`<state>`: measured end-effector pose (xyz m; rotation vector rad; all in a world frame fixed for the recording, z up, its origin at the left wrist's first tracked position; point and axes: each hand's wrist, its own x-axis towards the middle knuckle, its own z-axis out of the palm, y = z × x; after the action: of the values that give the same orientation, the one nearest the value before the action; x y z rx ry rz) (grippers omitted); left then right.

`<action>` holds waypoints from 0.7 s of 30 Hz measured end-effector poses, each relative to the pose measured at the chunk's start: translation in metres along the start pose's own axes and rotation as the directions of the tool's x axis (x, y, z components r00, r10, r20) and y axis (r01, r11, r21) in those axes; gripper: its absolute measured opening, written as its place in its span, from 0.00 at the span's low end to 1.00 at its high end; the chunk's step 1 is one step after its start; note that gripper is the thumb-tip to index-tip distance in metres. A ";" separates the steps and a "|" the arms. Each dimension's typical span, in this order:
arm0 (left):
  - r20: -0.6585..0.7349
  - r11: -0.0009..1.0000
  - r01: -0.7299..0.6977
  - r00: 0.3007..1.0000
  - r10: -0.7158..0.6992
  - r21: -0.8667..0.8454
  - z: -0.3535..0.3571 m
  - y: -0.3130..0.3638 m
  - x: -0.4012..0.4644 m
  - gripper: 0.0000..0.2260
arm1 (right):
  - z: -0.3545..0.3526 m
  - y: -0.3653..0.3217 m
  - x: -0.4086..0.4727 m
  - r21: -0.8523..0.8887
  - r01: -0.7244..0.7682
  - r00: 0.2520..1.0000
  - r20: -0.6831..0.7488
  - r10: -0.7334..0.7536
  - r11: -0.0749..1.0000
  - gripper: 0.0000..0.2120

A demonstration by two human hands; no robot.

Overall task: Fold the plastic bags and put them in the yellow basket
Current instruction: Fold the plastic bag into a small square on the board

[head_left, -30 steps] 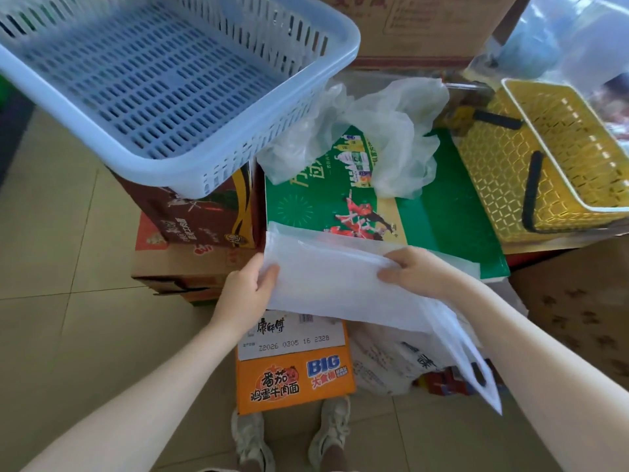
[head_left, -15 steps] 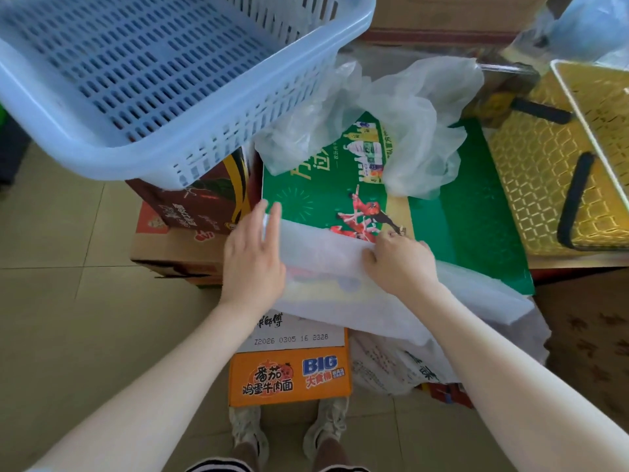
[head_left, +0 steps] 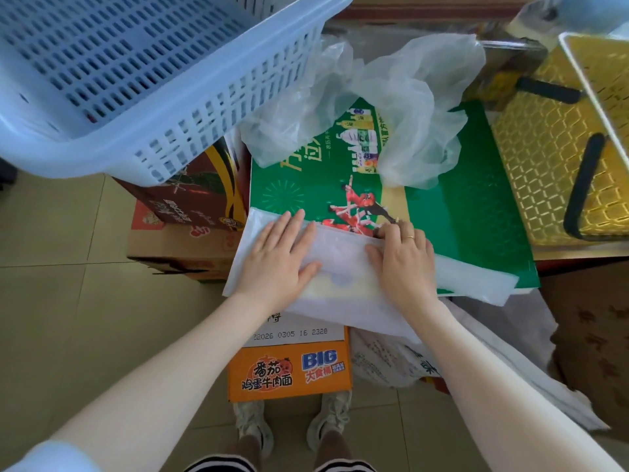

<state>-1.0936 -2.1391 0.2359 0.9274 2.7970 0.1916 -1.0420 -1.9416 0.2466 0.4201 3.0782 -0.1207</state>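
A white plastic bag (head_left: 343,264) lies as a folded strip along the near edge of the green box (head_left: 476,212). My left hand (head_left: 277,255) presses flat on its left part with straight fingers. My right hand (head_left: 403,257) rests on the middle of the strip, its fingertips curled at the folded top edge. The bag's right end (head_left: 476,284) lies free toward the box corner. A crumpled clear plastic bag (head_left: 401,107) sits at the far side of the green box. The yellow basket (head_left: 551,158) stands at the right, with black handles.
A large pale blue slotted basket (head_left: 136,73) sits on brown boxes at the upper left. An orange noodle carton (head_left: 289,369) stands below the green box, with more white bags (head_left: 391,362) beside it. My feet stand on the tiled floor (head_left: 51,284).
The white bag went from held up in both hands to laid and folded on the green box. Both hands moved forward and now press it flat.
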 end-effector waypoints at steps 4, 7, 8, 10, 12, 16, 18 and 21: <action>0.001 0.999 -0.002 1.000 0.002 0.038 0.001 -0.003 0.005 0.30 | -0.002 0.012 0.000 -0.031 0.053 0.998 0.026 -0.052 0.998 0.16; 0.014 0.998 -0.007 1.000 0.006 0.056 0.000 -0.006 0.006 0.31 | -0.006 0.016 0.007 0.000 0.106 0.987 0.123 -0.105 0.994 0.16; 0.016 0.999 -0.005 1.000 0.004 0.053 -0.001 -0.007 0.006 0.31 | -0.006 0.018 0.010 0.024 0.116 0.983 0.139 -0.119 0.993 0.16; -0.031 0.999 -0.017 0.999 0.018 0.045 -0.004 -0.003 0.008 0.30 | -0.008 0.018 0.016 0.070 0.110 0.984 0.136 -0.119 0.991 0.16; -0.094 0.998 -0.069 0.993 0.070 0.013 -0.008 0.010 0.012 0.28 | -0.008 0.021 0.028 0.040 0.116 0.990 0.079 -0.119 0.992 0.15; -0.047 0.997 -0.079 0.996 0.078 -0.025 0.000 0.025 0.024 0.30 | -0.007 0.022 0.046 -0.075 0.165 0.986 0.043 -0.162 0.983 0.13; -0.020 1.000 -0.028 0.999 0.028 -0.004 0.006 0.019 0.029 0.33 | -0.004 0.028 0.047 -0.090 0.191 0.982 0.025 -0.190 0.977 0.13; -0.003 0.997 0.027 1.000 -0.027 0.070 0.009 0.005 0.030 0.35 | 0.002 0.045 0.038 -0.101 0.179 0.981 -0.065 -0.186 0.979 0.15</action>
<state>-1.1125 -2.1161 0.2235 0.9041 2.8326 0.0911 -1.0668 -1.8886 0.2399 0.1408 3.1734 0.0375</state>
